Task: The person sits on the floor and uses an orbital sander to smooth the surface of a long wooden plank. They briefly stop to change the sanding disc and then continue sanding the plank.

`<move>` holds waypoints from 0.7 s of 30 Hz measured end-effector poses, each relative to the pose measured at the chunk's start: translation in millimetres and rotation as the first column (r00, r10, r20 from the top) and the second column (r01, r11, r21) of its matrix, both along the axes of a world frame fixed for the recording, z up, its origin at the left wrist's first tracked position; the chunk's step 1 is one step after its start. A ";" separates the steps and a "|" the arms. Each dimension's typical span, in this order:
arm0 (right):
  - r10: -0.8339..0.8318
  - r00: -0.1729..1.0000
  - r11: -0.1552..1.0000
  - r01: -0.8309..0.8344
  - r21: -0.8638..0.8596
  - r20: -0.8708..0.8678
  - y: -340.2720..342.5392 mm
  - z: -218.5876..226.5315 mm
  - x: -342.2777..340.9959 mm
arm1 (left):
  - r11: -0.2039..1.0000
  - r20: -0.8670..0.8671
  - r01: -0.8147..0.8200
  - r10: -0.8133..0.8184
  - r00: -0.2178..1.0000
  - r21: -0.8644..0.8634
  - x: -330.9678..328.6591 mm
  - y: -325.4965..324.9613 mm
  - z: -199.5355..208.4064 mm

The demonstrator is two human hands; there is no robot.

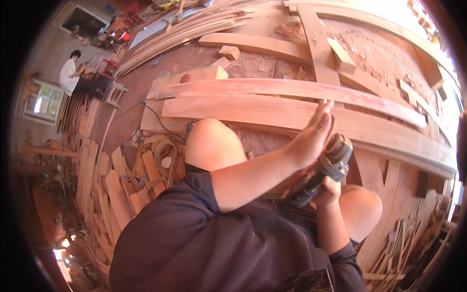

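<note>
My right hand [329, 191] is wrapped round the dark body of an angle grinder [311, 186], held up in front of my lap. Its metal gear head [339, 148] points up and away from me, with a thin disc [332, 127] on its left side. My left hand [311, 138] is open, fingers stretched out and together, its palm laid flat against or very close to that disc. Just beyond my knees lies a long pale board [228, 108]. Behind it rests a narrower board with reddish stains [219, 87].
Heavy beams [258, 46] and a small wood block [229, 52] lie farther off. Offcuts [116, 194] and a curled sanding belt [165, 155] are piled on my left. A black cord [158, 117] runs near my left knee. Another person [70, 73] sits at the far left.
</note>
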State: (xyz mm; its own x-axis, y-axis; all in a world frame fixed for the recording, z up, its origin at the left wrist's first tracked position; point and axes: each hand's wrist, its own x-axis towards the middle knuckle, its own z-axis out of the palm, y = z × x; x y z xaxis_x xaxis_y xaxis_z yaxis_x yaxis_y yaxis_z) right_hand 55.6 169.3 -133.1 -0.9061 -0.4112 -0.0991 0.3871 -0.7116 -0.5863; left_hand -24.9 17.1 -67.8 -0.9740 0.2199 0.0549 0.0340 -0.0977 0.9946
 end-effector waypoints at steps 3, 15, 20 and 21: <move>-0.058 0.993 0.997 0.053 -0.049 -0.105 22.9 -20.9 -12.6 | 0.998 -0.069 0.019 -0.023 0.997 -0.057 15.4 17.5 2.2; -0.527 0.849 0.848 0.521 0.094 0.045 83.5 -7.4 -69.6 | 0.781 -0.054 0.279 -0.370 0.927 -0.559 81.3 -0.2 -29.5; -0.467 0.881 0.882 0.457 0.115 0.076 86.3 -21.4 -79.9 | 0.565 -0.220 0.036 -0.378 0.899 -0.824 63.6 -3.9 -33.4; -0.480 0.873 0.872 0.463 0.161 0.087 76.1 -21.9 -77.8 | 0.586 -0.199 0.046 -0.347 0.916 -0.809 71.0 -10.4 -35.5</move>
State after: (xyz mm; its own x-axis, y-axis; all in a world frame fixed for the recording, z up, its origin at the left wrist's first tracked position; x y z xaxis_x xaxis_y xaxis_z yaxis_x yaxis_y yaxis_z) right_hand -22.2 245.4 -155.0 -0.9665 0.0863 -0.2419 0.0977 -0.7473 -0.6572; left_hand 46.1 6.7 -103.3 -0.8606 0.5071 0.0464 0.4220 0.6592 0.6224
